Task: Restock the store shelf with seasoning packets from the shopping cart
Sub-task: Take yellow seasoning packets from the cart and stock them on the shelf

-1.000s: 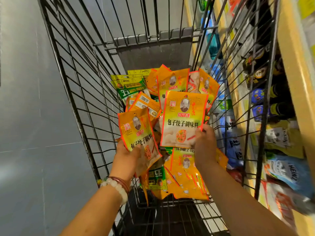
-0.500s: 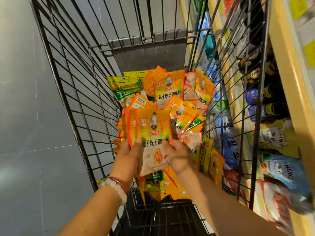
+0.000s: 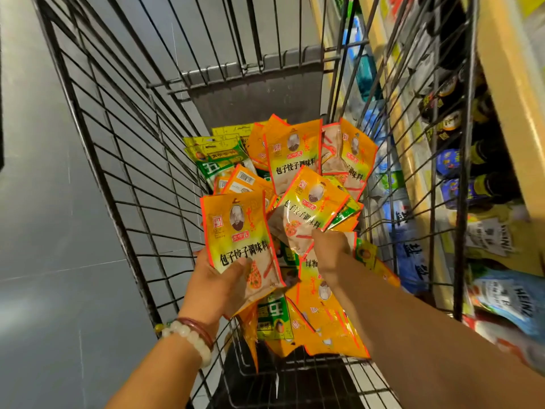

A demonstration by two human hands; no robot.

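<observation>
left hand [image 3: 219, 283] grips upright orange packet [image 3: 239, 234]; right hand [image 3: 331, 250] pinches second packet [image 3: 306, 209] over cart [image 3: 124, 160] pile.

Shop aisle, wire shopping cart [image 3: 124, 160], stocked store shelf [image 3: 513, 93], bottles [image 3: 477, 190]

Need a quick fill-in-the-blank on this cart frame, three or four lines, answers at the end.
1. The left hand holds a stack of orange packets above the ____.
2. The right hand pinches another orange packet by its ____ edge.
3. The beaded bracelet sits on the ____ wrist.
4. The store shelf stands on the cart's ____ side.

Missing words: cart; lower; left; right
</observation>
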